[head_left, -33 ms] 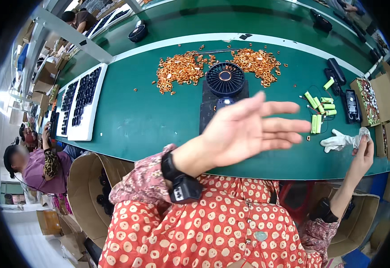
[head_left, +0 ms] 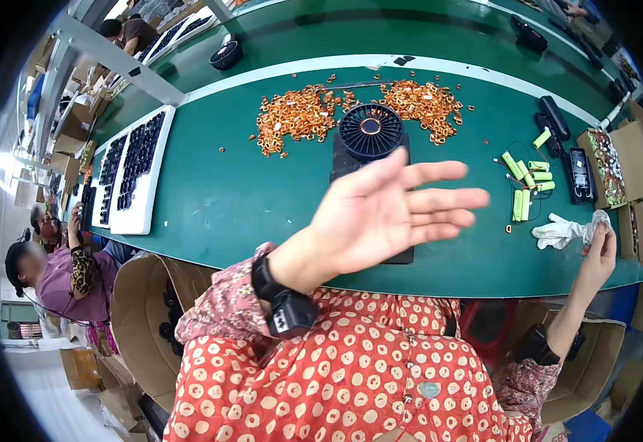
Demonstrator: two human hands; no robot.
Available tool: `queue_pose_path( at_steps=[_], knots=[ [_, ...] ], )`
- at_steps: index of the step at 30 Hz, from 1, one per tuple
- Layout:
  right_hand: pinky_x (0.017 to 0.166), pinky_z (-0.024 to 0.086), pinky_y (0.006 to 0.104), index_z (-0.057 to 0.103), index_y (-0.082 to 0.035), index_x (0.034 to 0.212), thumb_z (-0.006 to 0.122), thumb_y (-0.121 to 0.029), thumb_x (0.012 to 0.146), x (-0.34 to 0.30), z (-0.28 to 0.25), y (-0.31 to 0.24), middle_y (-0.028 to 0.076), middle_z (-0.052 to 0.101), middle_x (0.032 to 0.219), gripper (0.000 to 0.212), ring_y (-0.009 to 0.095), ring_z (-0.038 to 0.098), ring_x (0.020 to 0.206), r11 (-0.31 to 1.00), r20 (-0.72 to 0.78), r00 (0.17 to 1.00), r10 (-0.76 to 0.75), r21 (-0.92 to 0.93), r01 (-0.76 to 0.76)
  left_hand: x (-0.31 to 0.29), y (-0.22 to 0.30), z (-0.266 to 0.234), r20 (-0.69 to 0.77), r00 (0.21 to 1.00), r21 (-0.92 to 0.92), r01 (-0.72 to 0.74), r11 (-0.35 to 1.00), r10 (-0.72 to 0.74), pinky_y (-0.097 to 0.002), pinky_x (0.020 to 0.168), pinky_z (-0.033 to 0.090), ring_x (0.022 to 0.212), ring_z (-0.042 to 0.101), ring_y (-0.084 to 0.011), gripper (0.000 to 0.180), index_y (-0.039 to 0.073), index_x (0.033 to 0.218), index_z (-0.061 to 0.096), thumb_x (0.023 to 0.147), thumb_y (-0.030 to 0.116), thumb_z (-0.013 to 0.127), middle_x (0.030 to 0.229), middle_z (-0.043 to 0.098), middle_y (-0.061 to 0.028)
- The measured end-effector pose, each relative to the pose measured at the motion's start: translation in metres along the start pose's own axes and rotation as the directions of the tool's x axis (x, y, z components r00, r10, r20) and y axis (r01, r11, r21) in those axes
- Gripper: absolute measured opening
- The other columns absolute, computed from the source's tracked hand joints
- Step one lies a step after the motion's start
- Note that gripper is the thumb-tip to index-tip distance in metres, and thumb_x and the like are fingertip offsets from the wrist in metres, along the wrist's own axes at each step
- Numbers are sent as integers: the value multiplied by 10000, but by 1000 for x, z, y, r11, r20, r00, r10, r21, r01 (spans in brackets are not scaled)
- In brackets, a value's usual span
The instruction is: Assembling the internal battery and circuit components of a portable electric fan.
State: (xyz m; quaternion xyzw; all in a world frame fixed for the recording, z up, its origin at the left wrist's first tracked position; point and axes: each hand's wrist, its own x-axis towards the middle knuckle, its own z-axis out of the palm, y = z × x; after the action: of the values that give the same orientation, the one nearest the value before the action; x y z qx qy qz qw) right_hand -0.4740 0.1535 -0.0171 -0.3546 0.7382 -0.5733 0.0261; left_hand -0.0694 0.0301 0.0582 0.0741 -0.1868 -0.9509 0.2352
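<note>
Head view: a round black fan (head_left: pixel 371 131) with thin spokes, like a wheel, sits on a flat dark board (head_left: pixel 343 166) on the smooth green desk (head_left: pixel 225 199). The left hand (head_left: pixel 398 202) is wide open in the air, just in front of the fan, palm showing and holding nothing. Far to the right of the fan, the right hand (head_left: pixel 599 247) pinches the end of a soft, wrinkly white glove (head_left: pixel 555 233). Little shiny orange loops (head_left: pixel 295 112) lie in heaps on both sides of the fan. Smooth, tube-shaped green batteries (head_left: pixel 521 202) lie to its right. Left of it is a flat white tray (head_left: pixel 131 223) of small black parts (head_left: pixel 139 162).
</note>
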Motion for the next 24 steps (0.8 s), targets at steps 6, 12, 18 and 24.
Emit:
queue_pose_path(
  at_steps=[6, 12, 18, 24],
  knots=[
    [714, 481, 283, 657, -7, 1203, 556, -355, 1023, 41, -22, 54, 82, 667, 960, 405, 160, 608, 824, 903, -2, 998, -68, -425, 60, -44, 17, -27, -72, 990, -210, -131, 969, 118, -457, 1118, 381, 1293, 517, -347, 680, -37, 1527, 241, 1065, 457, 307, 1505, 395, -276],
    [856, 513, 388, 651, -25, 1253, 501, -418, 1028, 36, 4, 6, 189, 637, 1215, 478, 299, 641, 1078, 411, -22, 991, -134, -911, 35, -55, 21, -37, -63, 984, -241, -176, 955, 165, -452, 1100, 393, 1253, 547, -329, 673, -36, 1522, 255, 1066, 455, 309, 1492, 420, -264],
    [697, 438, 229, 663, 21, 1138, 597, -77, 988, -39, 69, -100, 36, 633, 1015, 191, 96, 560, 823, 971, 325, 924, -203, -51, 232, -54, 19, -42, -61, 987, -254, -161, 954, 150, -448, 1082, 410, 1242, 557, -327, 667, -32, 1517, 266, 1067, 459, 299, 1485, 427, -270],
    [638, 482, 231, 666, 1, 1103, 739, -35, 835, -110, 150, -177, 46, 636, 856, 279, 97, 600, 728, 880, 700, 584, -411, 471, 55, -56, 15, -37, -89, 984, -188, -167, 968, 152, -437, 1078, 414, 1230, 565, -328, 679, -33, 1522, 242, 1069, 472, 270, 1449, 470, -268]
  ],
)
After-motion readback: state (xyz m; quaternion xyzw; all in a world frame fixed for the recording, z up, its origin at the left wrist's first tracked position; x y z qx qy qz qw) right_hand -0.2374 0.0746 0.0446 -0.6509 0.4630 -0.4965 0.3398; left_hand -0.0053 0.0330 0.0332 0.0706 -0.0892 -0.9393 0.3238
